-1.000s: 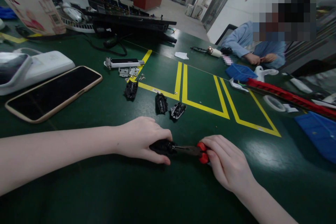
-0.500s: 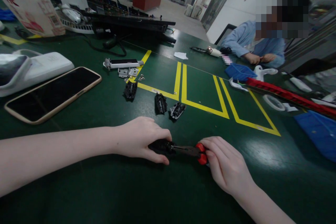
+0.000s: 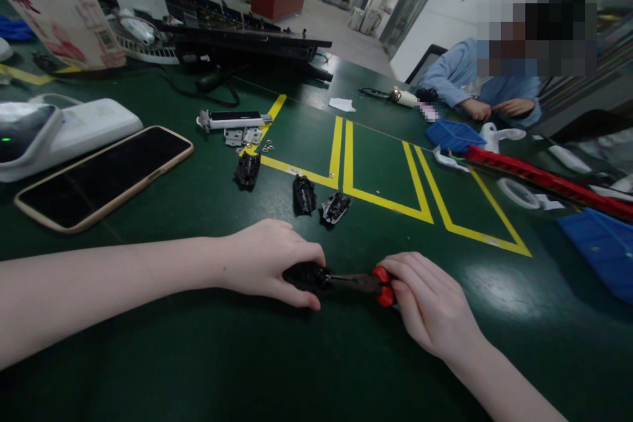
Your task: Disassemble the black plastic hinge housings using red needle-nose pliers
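Black part and pliers: barely shifted since 0.5 s ago; green light now showing on the white device, not visible then.
Place of black part: inside the left hand, to the left of the right hand; resting on the table or just above, cannot tell which.
Long axis: roughly left to right, nearly in line with pliers, nose pointing left and meeting the right end of black part.
Left hand: nearer to black part, palm down, pinching between thumb below and fingers above.
Right hand: wrapped around the red handles of pliers.
Hidden: left end of black part under the palm, most left fingertips, rear of the handles.
Hard to make out: whether pliers' tips clamp, enter or merely touch black part.
Black pieces: 3, just beyond left hand, 2 close together, 1 farther left.
Rings and metal plates: beyond these, too small for detail.
Phone: flat, screen dark, near white device, itself cut off at left edge.
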Motion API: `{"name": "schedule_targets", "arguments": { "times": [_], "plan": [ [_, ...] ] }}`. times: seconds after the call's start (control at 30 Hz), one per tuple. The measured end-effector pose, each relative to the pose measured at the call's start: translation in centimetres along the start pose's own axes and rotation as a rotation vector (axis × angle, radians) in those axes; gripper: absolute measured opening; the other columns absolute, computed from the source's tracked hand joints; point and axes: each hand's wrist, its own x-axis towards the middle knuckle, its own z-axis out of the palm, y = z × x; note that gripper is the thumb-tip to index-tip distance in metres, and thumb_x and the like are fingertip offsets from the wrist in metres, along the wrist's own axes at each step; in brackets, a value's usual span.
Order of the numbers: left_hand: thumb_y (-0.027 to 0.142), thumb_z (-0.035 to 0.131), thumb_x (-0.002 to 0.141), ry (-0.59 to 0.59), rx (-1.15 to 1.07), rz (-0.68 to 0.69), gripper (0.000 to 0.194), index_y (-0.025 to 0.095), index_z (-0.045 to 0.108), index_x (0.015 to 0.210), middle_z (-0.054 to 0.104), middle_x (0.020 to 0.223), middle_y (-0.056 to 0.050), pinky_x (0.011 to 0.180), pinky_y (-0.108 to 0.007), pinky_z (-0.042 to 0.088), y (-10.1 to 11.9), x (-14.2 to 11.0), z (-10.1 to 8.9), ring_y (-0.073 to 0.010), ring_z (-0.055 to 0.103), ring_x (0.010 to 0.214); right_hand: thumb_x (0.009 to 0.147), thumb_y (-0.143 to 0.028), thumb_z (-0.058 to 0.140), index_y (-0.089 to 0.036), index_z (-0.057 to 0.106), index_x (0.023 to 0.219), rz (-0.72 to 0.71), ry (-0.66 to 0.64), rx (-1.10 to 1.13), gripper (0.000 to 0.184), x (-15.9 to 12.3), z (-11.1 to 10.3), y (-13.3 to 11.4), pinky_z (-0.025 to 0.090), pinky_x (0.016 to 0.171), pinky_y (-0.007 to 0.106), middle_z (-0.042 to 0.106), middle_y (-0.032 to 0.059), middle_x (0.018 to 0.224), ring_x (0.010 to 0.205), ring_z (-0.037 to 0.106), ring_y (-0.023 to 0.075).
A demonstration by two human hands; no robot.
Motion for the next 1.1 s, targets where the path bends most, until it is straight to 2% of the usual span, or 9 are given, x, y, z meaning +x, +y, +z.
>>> {"name": "schedule_targets", "arguments": {
  "times": [0.4, 0.9, 1.1],
  "plan": [
    [0.059, 0.064, 0.086, 0.015, 0.017, -0.024, 0.042, 0.023, 0.063, 0.108, 0.071, 0.088, 0.0, 0.069, -0.028, 0.041, 0.16, 0.05, 0.07, -0.0177, 0.065, 0.074, 0.095, -0.021, 0.047, -0.015, 0.058, 0.108, 0.014, 0.012, 0.007, 0.018, -0.34, 0.33, -0.31, 0.056, 0.07, 0.033, 0.068, 0.0103, 0.094, 0.086, 0.065, 0.0195],
    [0.059, 0.065, 0.085, 0.005, -0.037, -0.05, 0.044, 0.022, 0.064, 0.108, 0.072, 0.09, -0.001, 0.066, -0.028, 0.04, 0.28, -0.01, -0.15, -0.0173, 0.064, 0.075, 0.095, -0.016, 0.042, -0.017, 0.057, 0.103, 0.052, -0.007, 0.041, 0.017, -0.04, 0.28, -0.6, 0.054, 0.067, 0.032, 0.066, 0.0087, 0.091, 0.081, 0.063, 0.0182],
    [0.055, 0.066, 0.086, 0.017, -0.09, 0.004, 0.041, 0.022, 0.066, 0.109, 0.073, 0.091, 0.0, 0.067, -0.026, 0.041, 0.06, -0.07, -0.2, -0.0166, 0.065, 0.078, 0.095, -0.014, 0.04, -0.015, 0.057, 0.103, 0.033, -0.001, 0.044, 0.018, 0.01, 0.24, -0.43, 0.053, 0.066, 0.031, 0.065, 0.0089, 0.09, 0.08, 0.062, 0.0171]
  ]
}}
